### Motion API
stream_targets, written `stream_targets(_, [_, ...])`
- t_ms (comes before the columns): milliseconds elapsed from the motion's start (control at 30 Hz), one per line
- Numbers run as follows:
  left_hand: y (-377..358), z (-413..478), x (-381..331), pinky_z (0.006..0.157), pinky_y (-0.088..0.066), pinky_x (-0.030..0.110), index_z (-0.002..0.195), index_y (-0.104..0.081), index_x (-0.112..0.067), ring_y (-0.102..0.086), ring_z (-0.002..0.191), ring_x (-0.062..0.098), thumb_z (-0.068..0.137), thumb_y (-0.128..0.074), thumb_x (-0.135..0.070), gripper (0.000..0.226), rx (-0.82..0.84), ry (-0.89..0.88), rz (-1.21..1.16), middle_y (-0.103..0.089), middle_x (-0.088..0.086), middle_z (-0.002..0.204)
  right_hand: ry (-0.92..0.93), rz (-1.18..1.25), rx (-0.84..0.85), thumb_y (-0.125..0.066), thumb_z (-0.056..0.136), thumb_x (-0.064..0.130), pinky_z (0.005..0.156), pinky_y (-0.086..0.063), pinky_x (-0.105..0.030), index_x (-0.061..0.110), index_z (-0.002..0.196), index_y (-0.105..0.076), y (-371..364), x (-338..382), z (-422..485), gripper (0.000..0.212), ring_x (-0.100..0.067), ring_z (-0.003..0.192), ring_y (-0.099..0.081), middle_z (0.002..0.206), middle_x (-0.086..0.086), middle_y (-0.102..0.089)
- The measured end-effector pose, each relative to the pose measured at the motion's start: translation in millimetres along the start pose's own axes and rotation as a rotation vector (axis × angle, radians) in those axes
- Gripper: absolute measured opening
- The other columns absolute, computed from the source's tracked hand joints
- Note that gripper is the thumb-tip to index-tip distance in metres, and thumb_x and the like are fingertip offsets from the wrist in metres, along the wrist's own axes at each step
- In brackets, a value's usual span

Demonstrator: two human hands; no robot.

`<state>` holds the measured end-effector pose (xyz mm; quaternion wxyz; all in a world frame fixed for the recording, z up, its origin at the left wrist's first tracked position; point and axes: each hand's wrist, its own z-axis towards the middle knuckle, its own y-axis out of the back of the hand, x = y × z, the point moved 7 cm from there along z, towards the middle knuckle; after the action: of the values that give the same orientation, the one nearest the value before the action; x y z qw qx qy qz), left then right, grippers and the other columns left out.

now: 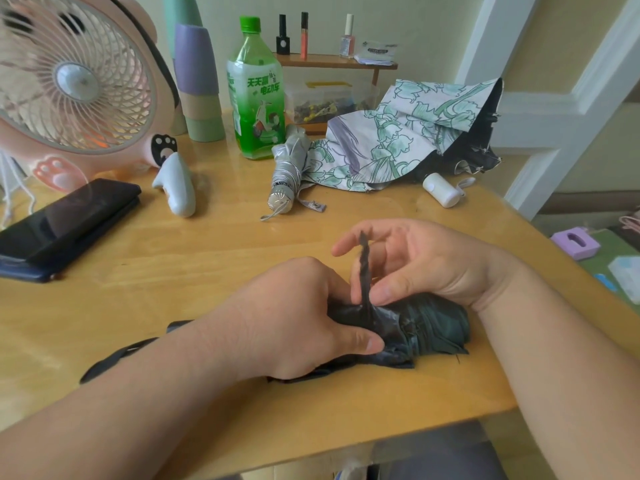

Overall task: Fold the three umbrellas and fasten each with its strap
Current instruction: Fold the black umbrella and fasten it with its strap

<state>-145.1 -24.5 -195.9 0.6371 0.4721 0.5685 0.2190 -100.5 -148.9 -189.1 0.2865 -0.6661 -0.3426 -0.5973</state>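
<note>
Item under work: dark umbrella (429, 327), collapsed and lying crosswise on the wooden table (207, 258), close to the near edge and a little short of the right-hand edge.

The left hand (294, 323) clenches the bundled canopy, with the thumb pressed flat on the fabric. The right hand (426, 261) sits above the umbrella with loosely curved fingers. The strap (364, 268) stands upright between the two hands, against the right thumb (it is blurred, so I cannot tell whether that hand actually pinches it). A black loop (114, 358) trails left from under the left forearm.

Clearance: there is bare wood in front of the hands up to the silver umbrella (289, 168), and more to the left, bounded by a dark phone (69, 220) at the left edge.

The silver umbrella is rolled, its snap tab (313, 205) lying loose on the table. Touching it on the right is the floral umbrella (398, 140), canopy slack and spread, its white handle (441, 189) near the right-hand edge.

The back of the table is crowded with a pink fan (72, 84), stacked cups (197, 81), a white gadget (176, 183) and a green bottle (256, 95).

Legible writing: the bottle label shows white Chinese characters, including 电动车. Other print is too small to read.
</note>
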Motion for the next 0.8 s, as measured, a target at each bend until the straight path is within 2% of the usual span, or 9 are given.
stream_targets(167, [0, 0, 0, 0.063, -0.055, 0.041, 0.079, -0.067, -0.019, -0.058, 0.063, 0.025, 0.073, -0.074, -0.068, 0.05, -0.007, 0.0, 0.005, -0.065, 0.009, 0.071, 0.0, -0.078, -0.135, -0.084, 0.069, 0.001, 0.066, -0.05, -0.031, 0.019, 0.096, -0.077, 4, 3, 4, 0.033, -0.024, 0.071, -0.066, 0.082, -0.014, -0.074])
stream_targets(300, [1, -1, -1, 0.066, -0.056, 0.041, 0.085, -0.071, -0.023, -0.062, 0.067, 0.022, 0.074, -0.073, -0.069, 0.047, -0.018, -0.009, 0.004, -0.068, 0.006, 0.075, 0.014, -0.084, -0.202, -0.082, 0.07, -0.008, 0.054, -0.05, -0.018, 0.006, 0.093, -0.073, 7, 12, 6, 0.028, -0.014, 0.059, -0.066, 0.074, -0.013, -0.073])
stream_targets(433, [1, -1, -2, 0.064, -0.056, 0.042, 0.08, -0.069, -0.02, -0.06, 0.064, 0.022, 0.075, -0.074, -0.067, 0.048, -0.021, -0.001, 0.014, -0.066, 0.006, 0.072, -0.021, -0.047, -0.283, -0.079, 0.064, -0.004, 0.052, -0.051, -0.021, 0.002, 0.085, -0.07, 15, 17, 7, 0.023, -0.016, 0.055, -0.065, 0.066, -0.011, -0.07])
stream_targets(500, [3, -2, -4, 0.058, -0.054, 0.035, 0.077, -0.068, -0.022, -0.058, 0.058, 0.018, 0.075, -0.075, -0.065, 0.044, -0.021, -0.003, 0.003, -0.065, 0.003, 0.067, -0.025, -0.022, -0.33, -0.076, 0.062, 0.001, 0.052, -0.05, -0.021, 0.003, 0.08, -0.068, 19, 18, 7, 0.02, -0.015, 0.053, -0.062, 0.063, -0.01, -0.068])
stream_targets(600, [6, 0, -8, 0.05, -0.043, 0.028, 0.072, -0.066, -0.021, -0.047, 0.049, 0.014, 0.077, -0.075, -0.063, 0.043, -0.022, 0.001, 0.035, -0.057, 0.0, 0.056, 0.01, -0.028, -0.349, -0.076, 0.063, 0.003, 0.054, -0.05, -0.022, 0.002, 0.081, -0.068, 20, 23, 9, 0.02, -0.014, 0.055, -0.061, 0.065, -0.01, -0.068])
stream_targets(667, [14, 8, -7, 0.052, -0.044, 0.029, 0.073, -0.063, -0.019, -0.05, 0.055, 0.015, 0.079, -0.073, -0.063, 0.046, -0.069, -0.01, 0.124, -0.056, 0.0, 0.06, 0.037, -0.018, -0.387, -0.076, 0.065, 0.004, 0.056, -0.05, -0.022, 0.003, 0.083, -0.067, 23, 25, 13, 0.02, -0.013, 0.056, -0.06, 0.066, -0.008, -0.068])
stream_targets(800, [32, 21, 0, 0.071, -0.051, 0.038, 0.076, -0.055, -0.021, -0.056, 0.081, 0.02, 0.083, -0.066, -0.064, 0.044, -0.225, -0.127, 0.345, -0.056, -0.006, 0.082, 0.049, 0.081, -0.498, -0.076, 0.067, 0.009, 0.054, -0.05, -0.023, 0.006, 0.083, -0.065, 33, 20, 23, 0.02, -0.013, 0.059, -0.058, 0.068, -0.003, -0.067])
